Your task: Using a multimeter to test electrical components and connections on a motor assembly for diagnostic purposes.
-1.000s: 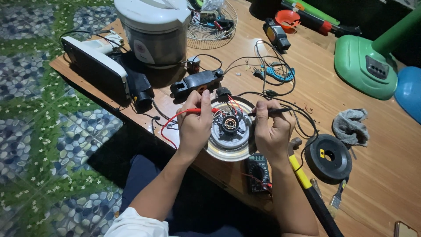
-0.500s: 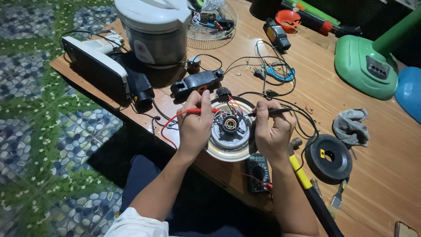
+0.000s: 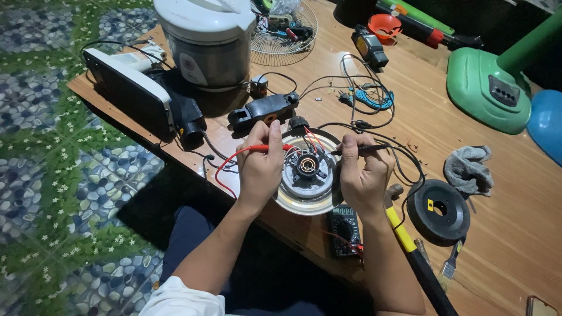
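Holding two probes: left hand (image 3: 260,167) red (image 3: 266,148); right hand (image 3: 363,175) black (image 3: 363,150)

Your left hand (image 3: 260,167) sits knuckles-up, fingers curled tight, thumb and forefinger pinched at the top. Left forearm bare, running up from lower left, white sleeve at the elbow. Your right hand (image 3: 364,174) mirrors it, fist closed, forefinger pressed forward. Right forearm rises from the bottom edge. Both hands level, near each other, not touching.

Low wooden table (image 3: 480,251) over green-and-blue pebble-patterned floor (image 3: 52,175), dim light.
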